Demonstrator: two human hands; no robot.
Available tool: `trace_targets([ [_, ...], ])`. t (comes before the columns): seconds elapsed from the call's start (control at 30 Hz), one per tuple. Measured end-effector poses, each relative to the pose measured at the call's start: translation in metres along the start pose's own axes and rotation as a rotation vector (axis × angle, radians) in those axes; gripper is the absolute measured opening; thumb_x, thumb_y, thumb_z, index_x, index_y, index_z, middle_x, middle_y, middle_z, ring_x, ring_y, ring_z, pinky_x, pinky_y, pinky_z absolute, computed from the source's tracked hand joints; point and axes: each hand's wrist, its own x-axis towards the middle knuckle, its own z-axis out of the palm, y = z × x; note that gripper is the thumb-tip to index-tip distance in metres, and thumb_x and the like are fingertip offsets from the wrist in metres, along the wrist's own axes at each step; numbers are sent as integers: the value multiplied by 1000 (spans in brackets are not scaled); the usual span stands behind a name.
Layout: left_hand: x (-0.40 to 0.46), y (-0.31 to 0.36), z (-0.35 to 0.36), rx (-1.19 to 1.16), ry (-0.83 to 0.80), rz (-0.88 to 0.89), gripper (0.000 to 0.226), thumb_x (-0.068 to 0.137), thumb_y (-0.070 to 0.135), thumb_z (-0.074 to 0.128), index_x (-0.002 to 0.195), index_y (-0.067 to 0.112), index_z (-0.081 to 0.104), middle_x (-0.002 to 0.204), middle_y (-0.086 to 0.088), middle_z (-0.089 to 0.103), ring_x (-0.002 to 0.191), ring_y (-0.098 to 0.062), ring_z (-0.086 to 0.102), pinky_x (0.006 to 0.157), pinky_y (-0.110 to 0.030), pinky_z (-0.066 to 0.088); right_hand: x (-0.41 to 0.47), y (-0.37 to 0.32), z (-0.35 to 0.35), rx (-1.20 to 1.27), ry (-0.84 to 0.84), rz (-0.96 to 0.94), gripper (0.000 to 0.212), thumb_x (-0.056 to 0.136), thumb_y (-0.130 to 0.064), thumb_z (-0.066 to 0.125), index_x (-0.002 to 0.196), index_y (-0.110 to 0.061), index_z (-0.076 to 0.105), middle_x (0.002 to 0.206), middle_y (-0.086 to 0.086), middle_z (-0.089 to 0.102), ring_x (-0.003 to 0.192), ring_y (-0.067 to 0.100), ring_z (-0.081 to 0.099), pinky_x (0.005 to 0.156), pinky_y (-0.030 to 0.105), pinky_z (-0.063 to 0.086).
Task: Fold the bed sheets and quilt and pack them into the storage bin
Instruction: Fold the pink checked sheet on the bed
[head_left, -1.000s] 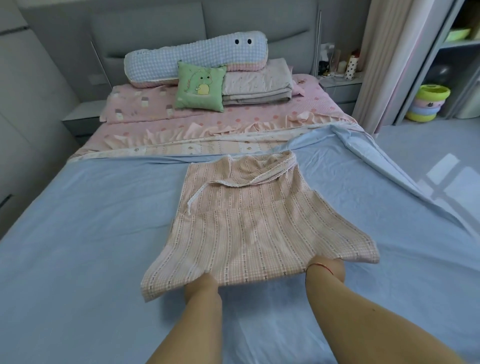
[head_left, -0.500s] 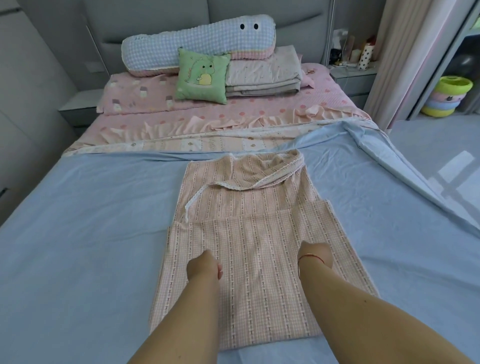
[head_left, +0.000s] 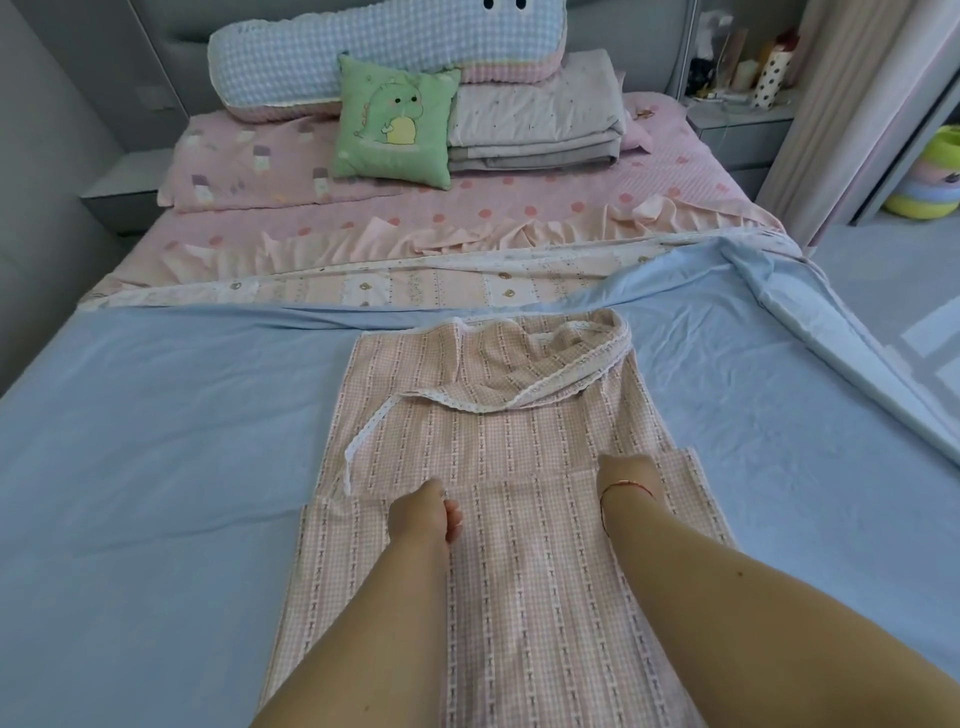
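Head view: we lean over the bed (head_left: 130, 467), its blue sheet (head_left: 156, 441) spread flat, with the pink checked sheet (head_left: 519, 597) lying folded along the middle. We judge a fold is being pressed. Our left hand (head_left: 423, 512) and right hand (head_left: 631, 475) rest on it, fingers curled, clamping nothing. Next, fold again.

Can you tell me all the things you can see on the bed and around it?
checked sheet: one, pink, folded, middle of bed
blue sheet: one, light blue, spread under it
long pillow: one, blue-white, at headboard
dinosaur cushion: one, green, leaning on pillow
folded quilt: one, grey, beside cushion
nightstands: two, grey, either side
stacked tubs: several, coloured, floor right
left hand: on checked sheet
right hand: on checked sheet, red wrist string
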Motion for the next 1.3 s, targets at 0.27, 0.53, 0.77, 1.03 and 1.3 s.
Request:
trace_targets([
  [0.27,75,39,24,107,19,73,37,93,21,53,59,7,55,48,-5,57,53,-22,52,72,-37,49,58,-35,32,-66,32,7,41,92,-28,52,121,1,55,116,19,62,99,33,58,79,34,41],
  [0.53,171,94,54,420,58,271,23,89,18,49,88,4,67,99,-18,69,92,-35,65,89,-42,53,117,-66,84,16,102,46,58,90,-27,58,136,3,41,115,20,59,102,34,57,77,35,43],
  [0.77,218,111,104,1044,-54,721,28,92,30,47,114,21,62,115,-1,63,104,-22,57,91,-37,48,157,-70,127,191,161,20,52,91,-32,57,134,-5,47,124,16,58,106,32,57,66,24,37],
  [1.03,293,143,108,1270,42,503,67,90,44,51,146,15,30,156,-13,25,139,-36,29,109,-57,33,191,-89,144,380,280,-50,50,83,-27,64,126,-9,48,119,10,60,108,30,58,91,36,46],
  [1.3,321,165,81,1190,355,505,45,95,15,52,136,-1,40,141,-22,34,120,-40,48,95,-49,45,204,-96,184,252,20,-45,55,87,-40,57,130,-9,44,119,10,58,108,31,56,97,45,45],
])
